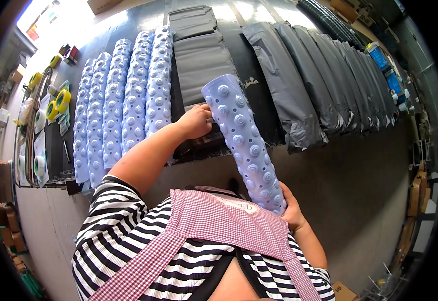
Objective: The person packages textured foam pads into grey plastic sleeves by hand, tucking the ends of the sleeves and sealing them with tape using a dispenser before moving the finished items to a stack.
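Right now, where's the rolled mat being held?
Head view, centre: the rolled bumpy mat is between the left hand and the right hand, above grey mailer bags.

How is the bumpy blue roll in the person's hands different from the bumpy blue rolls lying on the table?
The held roll is lifted clear of the table and slanted, its lower end gripped by the right hand, the left hand beside its upper part. The table rolls lie flat, side by side in a row, with no hand on them. The held roll stands alone; those form a group of about five. All share the pale blue colour and round raised studs.
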Tool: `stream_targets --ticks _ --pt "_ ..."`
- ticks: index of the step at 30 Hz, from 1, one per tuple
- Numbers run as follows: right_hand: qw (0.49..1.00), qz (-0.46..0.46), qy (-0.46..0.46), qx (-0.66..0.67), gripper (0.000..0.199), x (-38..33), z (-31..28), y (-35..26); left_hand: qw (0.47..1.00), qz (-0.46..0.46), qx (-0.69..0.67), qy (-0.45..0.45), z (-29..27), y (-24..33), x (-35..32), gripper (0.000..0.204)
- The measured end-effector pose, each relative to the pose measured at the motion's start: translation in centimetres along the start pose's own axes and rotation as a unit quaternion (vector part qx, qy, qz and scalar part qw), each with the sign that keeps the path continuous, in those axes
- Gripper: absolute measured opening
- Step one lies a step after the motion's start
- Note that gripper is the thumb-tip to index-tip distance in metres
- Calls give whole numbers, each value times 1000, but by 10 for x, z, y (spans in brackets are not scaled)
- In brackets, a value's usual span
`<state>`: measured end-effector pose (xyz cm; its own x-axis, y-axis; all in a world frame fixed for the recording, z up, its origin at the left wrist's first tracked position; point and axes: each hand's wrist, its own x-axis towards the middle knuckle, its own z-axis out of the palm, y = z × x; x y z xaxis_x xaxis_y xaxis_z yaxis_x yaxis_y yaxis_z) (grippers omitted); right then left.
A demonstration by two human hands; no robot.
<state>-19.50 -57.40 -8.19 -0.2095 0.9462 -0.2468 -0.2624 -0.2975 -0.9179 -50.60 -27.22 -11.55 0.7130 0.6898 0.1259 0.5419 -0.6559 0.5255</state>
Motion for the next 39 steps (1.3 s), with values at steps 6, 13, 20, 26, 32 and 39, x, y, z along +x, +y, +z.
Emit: stream_targets --ticks 6,13,20,26,32,39 --pt "1000 -19 13 -6 106 -10 15 9 996 15 74 -37 13 -9 -2 24" --pt "995 -14 53 -86 108 -21 21 34 991 -120 -42 49 23 -34 5 24" --pt "839 -10 147 -524 105 -32 30 52 845 -270 -461 19 -2 -53 12 18" --pt "828 -27 169 -534 105 -37 43 42 920 -149 -341 120 -28 -16 -2 10" --pt "936 -37 139 -322 109 -11 47 28 936 181 3 303 -38 9 8 10" --pt "980 -24 18 -196 105 47 36 4 891 -98 -184 404 -56 0 54 4"
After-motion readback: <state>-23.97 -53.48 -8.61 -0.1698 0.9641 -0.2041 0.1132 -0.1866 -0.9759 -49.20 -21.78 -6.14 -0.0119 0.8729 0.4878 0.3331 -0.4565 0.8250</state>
